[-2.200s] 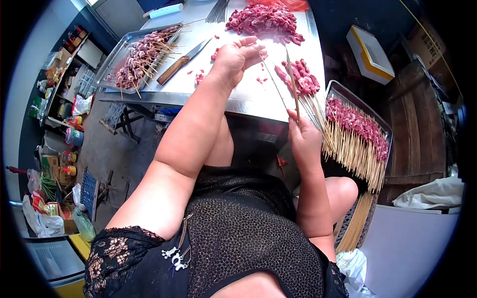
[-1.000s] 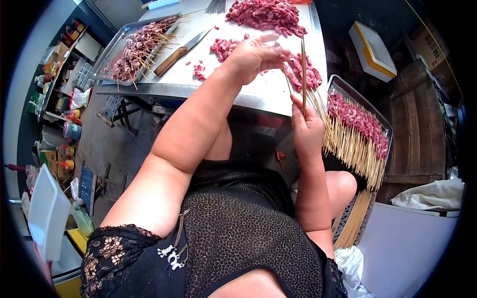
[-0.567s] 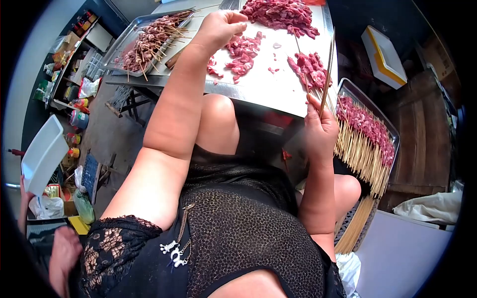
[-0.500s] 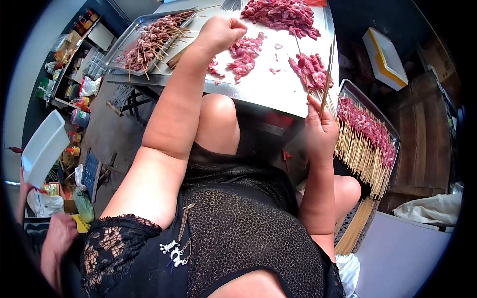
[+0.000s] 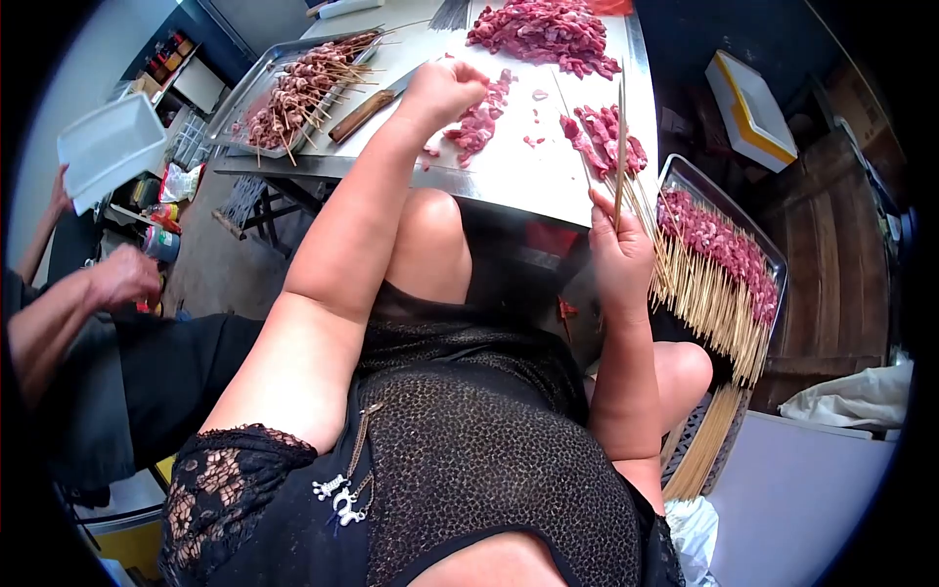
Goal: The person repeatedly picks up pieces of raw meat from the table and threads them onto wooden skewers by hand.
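My left hand (image 5: 442,93) is closed, fingertips together, at the edge of a small row of raw meat pieces (image 5: 479,132) on the white table top; what the fingers hold, if anything, is hidden. Several bamboo skewers (image 5: 620,147) stand up out of my right hand (image 5: 623,252), which grips them at the table's front edge. One thin skewer (image 5: 570,115) leans apart from the others and looks bare. Just beyond that hand lie skewered meat pieces (image 5: 611,137). At the far side is a big heap of raw meat (image 5: 543,34).
A metal tray (image 5: 220,127) of meat skewers and a wooden-handled knife (image 5: 360,115) lie left on the table. Right of it is another tray (image 5: 780,284) with rows of skewers, bare sticks (image 5: 709,445) below. At left, another person's arm (image 5: 73,303) and a white box (image 5: 112,147) are close.
My left hand has moved slightly down and right over the small meat row. My right hand has shifted a little left. At left, the other person has come closer and the white box has risen.
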The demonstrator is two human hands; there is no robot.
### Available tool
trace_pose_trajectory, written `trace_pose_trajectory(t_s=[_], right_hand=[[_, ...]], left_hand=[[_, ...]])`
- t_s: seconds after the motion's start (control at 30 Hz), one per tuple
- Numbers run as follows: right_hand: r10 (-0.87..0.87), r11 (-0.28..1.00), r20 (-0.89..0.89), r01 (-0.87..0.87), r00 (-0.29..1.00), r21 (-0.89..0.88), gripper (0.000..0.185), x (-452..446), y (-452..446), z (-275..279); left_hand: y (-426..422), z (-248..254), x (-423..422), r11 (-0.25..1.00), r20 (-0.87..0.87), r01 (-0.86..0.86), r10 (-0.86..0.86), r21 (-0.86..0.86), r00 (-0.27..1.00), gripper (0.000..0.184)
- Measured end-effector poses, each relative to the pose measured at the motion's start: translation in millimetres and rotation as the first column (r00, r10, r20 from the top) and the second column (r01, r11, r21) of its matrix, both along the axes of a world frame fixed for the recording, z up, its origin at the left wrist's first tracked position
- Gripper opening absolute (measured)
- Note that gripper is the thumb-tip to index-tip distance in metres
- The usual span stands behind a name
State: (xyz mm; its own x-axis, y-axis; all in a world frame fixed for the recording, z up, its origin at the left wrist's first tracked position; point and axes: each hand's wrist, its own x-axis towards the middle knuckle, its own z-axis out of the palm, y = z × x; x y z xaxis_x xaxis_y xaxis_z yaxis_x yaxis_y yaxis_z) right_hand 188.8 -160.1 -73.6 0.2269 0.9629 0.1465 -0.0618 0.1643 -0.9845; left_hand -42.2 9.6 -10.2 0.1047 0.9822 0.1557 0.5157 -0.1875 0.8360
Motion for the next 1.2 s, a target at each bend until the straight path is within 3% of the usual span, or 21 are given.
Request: trace_pose_trajectory(t_s=[0.07, 0.13, 0.2, 0.27, 0.37, 0.47, 0.5, 0.53, 0.6, 0.63, 0.77, 0.87, 0.93, 1.0, 1.07, 1.1, 1.13, 1.2], right_hand=[[0.0, 1.0, 0.031, -0.001, 1.0, 0.015, 0.021, -1.5, 3.2, -4.7], [-0.011, 1.0, 0.045, 0.009, 0.999, 0.029, 0.022, -3.1, 3.2, -3.8], [0.05, 0.997, -0.051, -0.052, 0.997, -0.051, 0.022, -2.1, 0.7, 0.1], [0.02, 1.0, -0.033, -0.02, 0.999, -0.02, 0.022, -2.1, 3.6, -4.7], [-0.007, 1.0, 0.008, 0.007, 1.0, -0.011, 0.022, -1.8, 5.1, -7.7], [-0.019, 0.999, 0.039, 0.02, 0.999, -0.025, 0.022, -0.9, 2.3, -5.6], [-0.013, 0.999, 0.018, 0.014, 1.0, -0.041, 0.022, -1.8, 0.1, -1.3], [-0.006, 0.998, -0.002, 0.006, 1.0, -0.056, 0.022, -2.7, -1.6, 0.2], [0.005, 0.997, 0.036, -0.002, 0.999, -0.083, 0.022, -0.9, -1.1, -2.0], [0.007, 0.997, 0.043, -0.003, 0.999, -0.083, 0.022, -1.2, -0.3, -3.3], [0.006, 0.995, 0.07, 0.001, 0.998, -0.098, 0.022, -3.7, 2.6, -5.4], [0.015, 0.997, 0.089, -0.008, 0.996, -0.08, 0.022, -6.2, 4.7, -6.4], [0.01, 0.997, 0.08, -0.004, 0.997, -0.071, 0.023, -9.0, 4.9, -5.7], [0.007, 0.998, 0.068, -0.003, 0.998, -0.06, 0.023, -9.8, 5.3, -5.2], [0.015, 0.999, 0.065, -0.012, 0.998, -0.048, 0.023, -11.2, 5.6, -5.2], [0.018, 0.999, 0.065, -0.015, 0.998, -0.049, 0.023, -12.3, 5.4, -5.3], [0.021, 0.999, 0.059, -0.019, 0.998, -0.048, 0.023, -13.1, 5.2, -5.1], [0.025, 0.999, 0.053, -0.022, 0.998, -0.047, 0.023, -13.6, 4.8, -5.7]], left_hand=[[4.1, 7.0, 5.8, 0.99, 0.464, 0.101, -0.044, -0.1, 0.885, 0.016], [-3.5, 21.4, 22.7, 0.984, 0.602, 0.118, -0.016, -0.13, 0.799, 0.016], [-2.9, 21.7, 36.7, 0.98, 0.652, 0.143, -0.017, -0.14, 0.758, 0.017], [-4.6, 20.1, 48.5, 0.974, 0.701, 0.169, -0.016, -0.15, 0.713, 0.018], [-7.1, 9.0, 54.4, 0.935, 0.838, 0.258, 0.069, -0.244, 0.541, 0.019], [-2.3, -9.2, 51.7, 0.951, 0.835, 0.237, 0.036, -0.197, 0.549, 0.022], [-4.1, -7.6, 49.2, 0.959, 0.815, 0.217, 0.022, -0.18, 0.579, 0.036], [-6.2, -5.8, 46.6, 0.959, 0.817, 0.216, 0.029, -0.186, 0.577, 0.036], [-8.7, -1.3, 43.0, 0.985, 0.661, 0.133, -0.025, -0.114, 0.75, 0.048], [-5.0, -6.6, 41.3, 0.989, 0.655, 0.13, -0.05, -0.074, 0.754, 0.052], [-1.0, -11.5, 34.9, 0.978, 0.659, 0.197, -0.1, -0.074, 0.746, 0.04], [-2.2, -10.9, 35.8, 0.972, 0.622, 0.173, -0.037, -0.16, 0.782, 0.03], [-3.9, -8.8, 37.8, 0.989, 0.496, 0.105, -0.041, -0.101, 0.867, 0.026], [-3.7, -8.6, 39.2, 0.988, 0.484, 0.116, -0.05, -0.107, 0.874, 0.025], [-0.5, -12.1, 38.9, 0.979, 0.634, 0.137, -0.013, -0.148, 0.773, 0.026], [-2.5, -10.4, 37.9, 0.953, 0.725, 0.244, -0.039, -0.18, 0.688, 0.028], [-5.2, -10.1, 39.7, 0.954, 0.725, 0.242, -0.038, -0.18, 0.688, 0.028], [-9.9, -10.8, 47.1, 0.923, 0.885, 0.346, -0.012, -0.17, 0.466, 0.03]])
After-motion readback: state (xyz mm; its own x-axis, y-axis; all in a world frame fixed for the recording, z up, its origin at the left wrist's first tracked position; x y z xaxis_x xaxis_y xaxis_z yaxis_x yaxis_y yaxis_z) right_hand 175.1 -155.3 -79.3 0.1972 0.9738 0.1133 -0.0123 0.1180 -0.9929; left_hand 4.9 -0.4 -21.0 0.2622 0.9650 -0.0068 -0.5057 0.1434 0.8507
